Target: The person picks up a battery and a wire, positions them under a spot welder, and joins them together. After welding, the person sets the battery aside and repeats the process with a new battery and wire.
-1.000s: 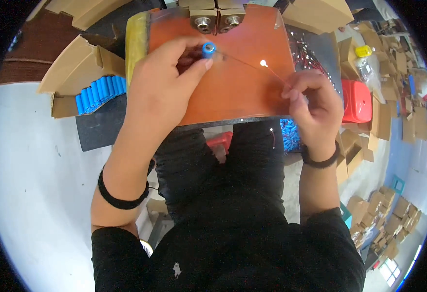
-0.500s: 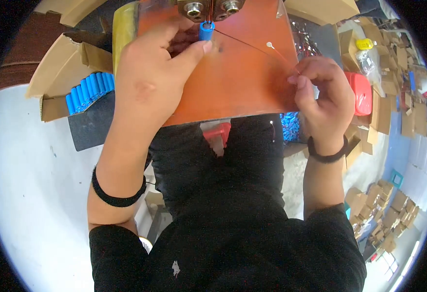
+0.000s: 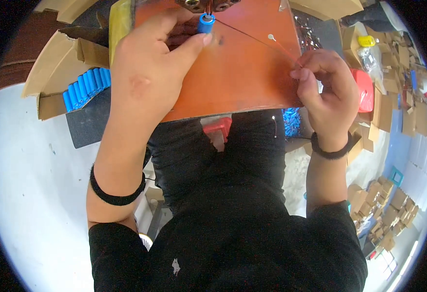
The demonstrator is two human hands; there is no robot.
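Observation:
My left hand (image 3: pixel 155 68) grips a blue cylindrical battery cell (image 3: pixel 205 24) between thumb and fingers, its top end just under the metal electrode head (image 3: pixel 208 5) of a spot welder. From the cell's top a thin dark wire (image 3: pixel 242 32) runs right to my right hand (image 3: pixel 328 80), whose thumb and forefinger pinch it. A red wire (image 3: pixel 284 48) with a small round pale tab at its end also leads into that pinch. Both hands are over an orange work surface (image 3: pixel 242 78).
Left of the work surface, an open cardboard box (image 3: pixel 52 73) holds rows of blue cells (image 3: pixel 86 87). Wires (image 3: pixel 307 36) lie bunched at the right edge, and many blue cells (image 3: pixel 291 121) sit below it. A red container (image 3: pixel 364 90) and stacked cartons (image 3: pixel 384 209) stand farther right.
The whole view has shifted slightly. The cell's top now tilts a little more toward me; both hands keep their grips.

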